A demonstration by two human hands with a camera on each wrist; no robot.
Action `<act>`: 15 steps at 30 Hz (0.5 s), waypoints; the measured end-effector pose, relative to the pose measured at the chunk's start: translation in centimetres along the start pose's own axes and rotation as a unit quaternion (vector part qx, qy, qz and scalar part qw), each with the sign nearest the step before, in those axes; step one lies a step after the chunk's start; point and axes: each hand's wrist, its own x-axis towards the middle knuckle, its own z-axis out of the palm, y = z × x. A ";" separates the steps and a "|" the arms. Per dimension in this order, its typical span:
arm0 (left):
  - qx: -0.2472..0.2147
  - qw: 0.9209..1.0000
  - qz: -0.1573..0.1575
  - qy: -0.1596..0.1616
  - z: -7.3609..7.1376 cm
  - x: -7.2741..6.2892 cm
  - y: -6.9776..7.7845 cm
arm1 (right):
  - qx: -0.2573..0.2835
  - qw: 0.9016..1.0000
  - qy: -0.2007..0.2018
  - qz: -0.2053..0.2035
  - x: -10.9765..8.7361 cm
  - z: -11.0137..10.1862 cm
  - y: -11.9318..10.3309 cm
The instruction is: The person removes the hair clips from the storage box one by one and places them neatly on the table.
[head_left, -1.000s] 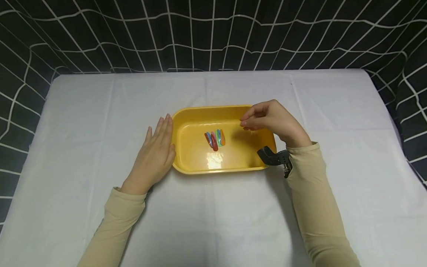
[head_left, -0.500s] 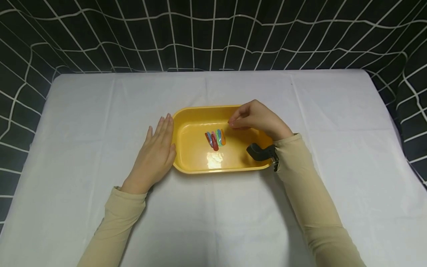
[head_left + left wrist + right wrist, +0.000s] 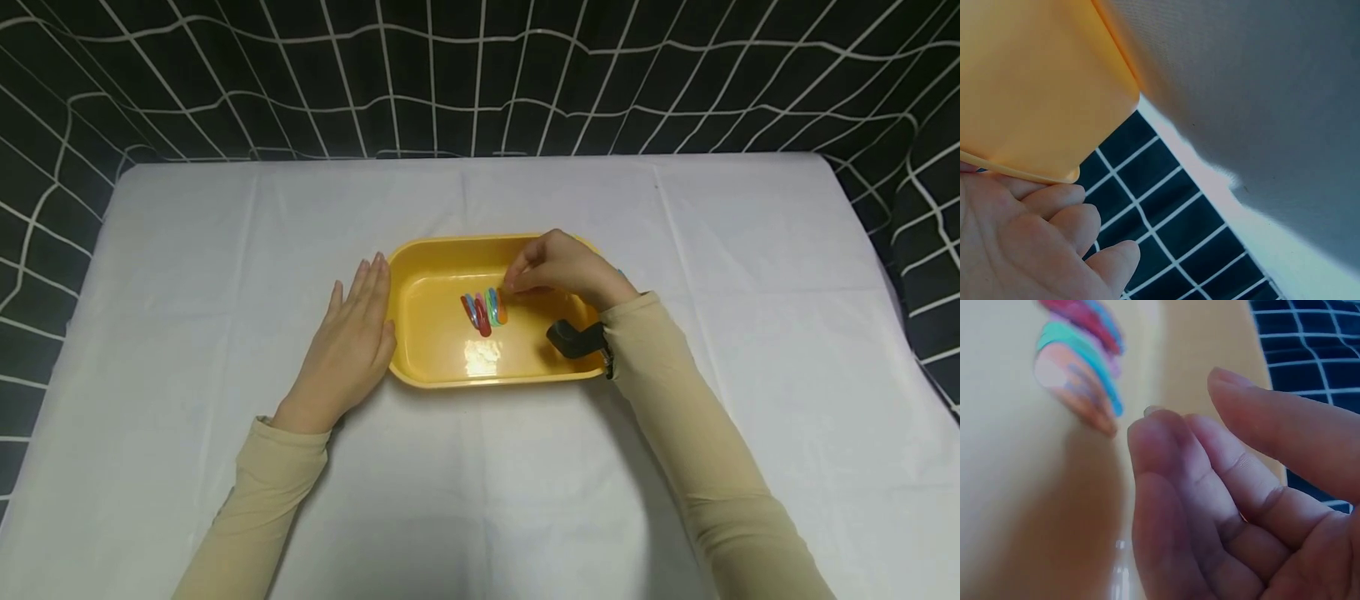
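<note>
In the head view, several colourful snap hair clips (image 3: pixel 482 319) lie in a row inside a yellow tray (image 3: pixel 420 354). They are red, blue, pink, green and orange. My left hand (image 3: pixel 339 358) rests against the tray's left end with its fingers straight; the left wrist view shows the fingers at the tray's rim (image 3: pixel 1022 174). My right hand (image 3: pixel 566 268) hovers over the tray, its fingertips beside the orange clip (image 3: pixel 502 307). In the right wrist view the fingers are bent and the thumb stands apart from them, with nothing between; the orange clip (image 3: pixel 1075 394) lies just beyond.
A white cloth (image 3: pixel 480 467) covers the table under the tray. Dark panels with white netting (image 3: pixel 480 83) rise behind the table and at both sides. A black strap-like piece (image 3: pixel 573 340) juts from the right wrist over the tray.
My right hand has moved left and a little down, from the tray's right side to beside the orange clip. The left hand, tray and clips have stayed in place.
</note>
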 end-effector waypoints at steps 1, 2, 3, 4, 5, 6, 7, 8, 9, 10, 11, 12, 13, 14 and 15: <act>0.000 1.000 0.000 -0.001 0.0 0.0 0.0 | -0.005 1.000 0.001 0.002 0.0 0.1 0.0; -0.001 1.000 -0.001 -0.001 0.0 0.0 0.0 | -0.010 1.000 0.001 0.002 0.1 0.1 0.1; -0.001 1.000 -0.001 -0.001 0.0 0.0 0.0 | -0.014 1.000 0.000 0.002 0.1 0.2 0.1; -0.001 1.000 -0.001 -0.002 0.0 0.0 0.0 | -0.020 1.000 -0.001 0.003 0.1 0.2 0.1; -0.002 1.000 -0.001 -0.002 0.0 0.0 0.1 | -0.023 1.000 -0.001 0.005 0.2 0.3 0.1; -0.002 1.000 -0.001 -0.002 0.0 0.0 0.1 | -0.027 1.000 -0.001 0.005 0.2 0.3 0.2; -0.002 1.000 -0.001 -0.001 0.0 0.1 0.1 | -0.029 1.000 -0.001 0.006 0.2 0.3 0.2; -0.002 1.000 0.000 0.000 -0.1 0.1 0.1 | -0.031 0.999 -0.001 0.008 0.2 0.4 0.2; -0.002 1.000 0.001 0.001 -0.1 0.1 0.1 | -0.033 0.999 -0.002 0.009 0.3 0.4 0.3; -0.002 1.000 0.001 0.002 0.0 0.0 0.1 | -0.034 0.999 -0.001 0.011 0.3 0.4 0.3; -0.002 1.000 0.002 0.004 0.0 0.0 0.1 | -0.034 0.999 0.000 0.013 0.4 0.4 0.3; -0.002 1.000 0.002 0.005 0.0 0.0 0.1 | -0.034 0.999 0.001 0.014 0.4 0.5 0.4; -0.003 1.000 0.003 0.006 0.0 0.0 0.1 | -0.033 0.999 0.002 0.016 0.4 0.5 0.4; -0.003 1.000 0.003 0.006 0.0 0.0 0.1 | -0.031 0.999 0.001 0.017 0.5 0.5 0.5; -0.003 1.000 0.003 0.006 0.0 0.0 0.1 | -0.030 0.999 0.001 0.018 0.5 0.6 0.5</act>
